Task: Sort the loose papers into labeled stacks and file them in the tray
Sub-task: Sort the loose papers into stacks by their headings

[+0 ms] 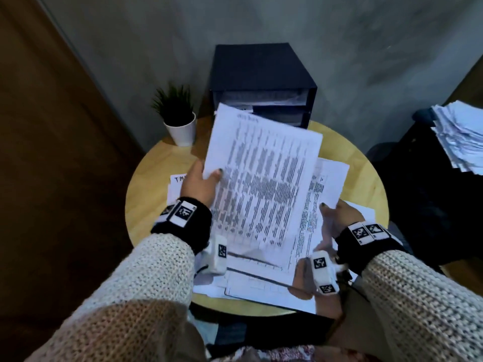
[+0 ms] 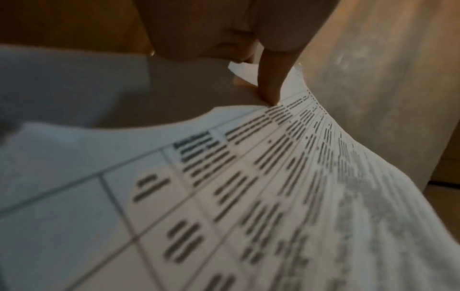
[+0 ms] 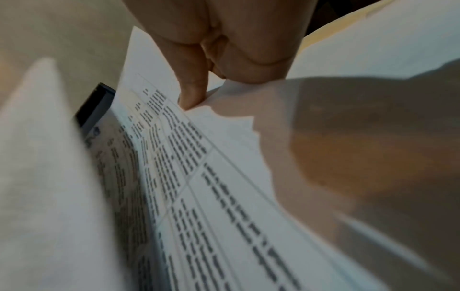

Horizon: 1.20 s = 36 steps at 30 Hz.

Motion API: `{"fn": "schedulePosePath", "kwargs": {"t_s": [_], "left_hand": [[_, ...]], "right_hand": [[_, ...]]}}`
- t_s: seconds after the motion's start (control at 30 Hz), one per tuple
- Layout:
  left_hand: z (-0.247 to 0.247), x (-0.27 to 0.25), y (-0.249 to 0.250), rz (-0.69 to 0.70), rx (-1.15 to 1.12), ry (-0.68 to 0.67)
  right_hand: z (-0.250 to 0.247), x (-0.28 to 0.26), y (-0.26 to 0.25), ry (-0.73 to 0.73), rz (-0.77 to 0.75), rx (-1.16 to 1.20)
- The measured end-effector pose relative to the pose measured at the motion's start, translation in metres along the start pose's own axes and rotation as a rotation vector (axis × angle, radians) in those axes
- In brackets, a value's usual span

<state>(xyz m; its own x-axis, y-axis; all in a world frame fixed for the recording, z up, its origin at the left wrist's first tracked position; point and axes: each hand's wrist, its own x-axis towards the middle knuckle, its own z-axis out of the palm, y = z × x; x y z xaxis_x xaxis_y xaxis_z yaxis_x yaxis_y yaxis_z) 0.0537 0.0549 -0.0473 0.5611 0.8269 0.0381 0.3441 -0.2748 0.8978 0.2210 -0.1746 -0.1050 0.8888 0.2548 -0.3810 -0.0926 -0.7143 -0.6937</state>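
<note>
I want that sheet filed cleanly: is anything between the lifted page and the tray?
Nothing visible blocks it. The white printed sheet, pinched by the left hand, is raised just in front of the dark multi-tier file tray; the small potted plant stands off to the left.

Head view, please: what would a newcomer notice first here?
The printed sheet, pinched by the left hand above the round wooden table, dominates the centre. The right hand holds more papers beside it. Behind stand a dark filing tray and a potted plant.
</note>
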Motion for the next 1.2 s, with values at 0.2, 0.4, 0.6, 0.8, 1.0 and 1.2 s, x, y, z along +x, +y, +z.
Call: {"fn": "schedulePosePath", "kwargs": {"t_s": [0.2, 0.4, 0.6, 0.8, 1.0, 1.2], "left_hand": [[0.028, -0.010, -0.021, -0.177, 0.045, -0.173], [0.048, -0.018, -0.025, -0.228, 0.028, -0.269], [0.071, -0.028, -0.031, -0.166, 0.192, -0.459], [0.087, -0.031, -0.038, -0.216, 0.261, -0.452], [0.088, -0.026, -0.058, -0.325, 0.243, -0.276], [0.098, -0.023, -0.055, -0.397, 0.213, -0.240]], "right_hand": [[0.008, -0.012, -0.006, -0.092, -0.004, 0.474], [0.013, 0.000, -0.003, -0.014, 0.229, 0.587], [0.016, 0.007, 0.008, -0.093, 0.155, 0.226], [0.015, 0.011, 0.018, -0.128, 0.182, -0.255], [0.018, 0.012, 0.018, -0.162, 0.150, -0.254], [0.020, 0.017, 0.023, -0.148, 0.151, -0.225]]}}
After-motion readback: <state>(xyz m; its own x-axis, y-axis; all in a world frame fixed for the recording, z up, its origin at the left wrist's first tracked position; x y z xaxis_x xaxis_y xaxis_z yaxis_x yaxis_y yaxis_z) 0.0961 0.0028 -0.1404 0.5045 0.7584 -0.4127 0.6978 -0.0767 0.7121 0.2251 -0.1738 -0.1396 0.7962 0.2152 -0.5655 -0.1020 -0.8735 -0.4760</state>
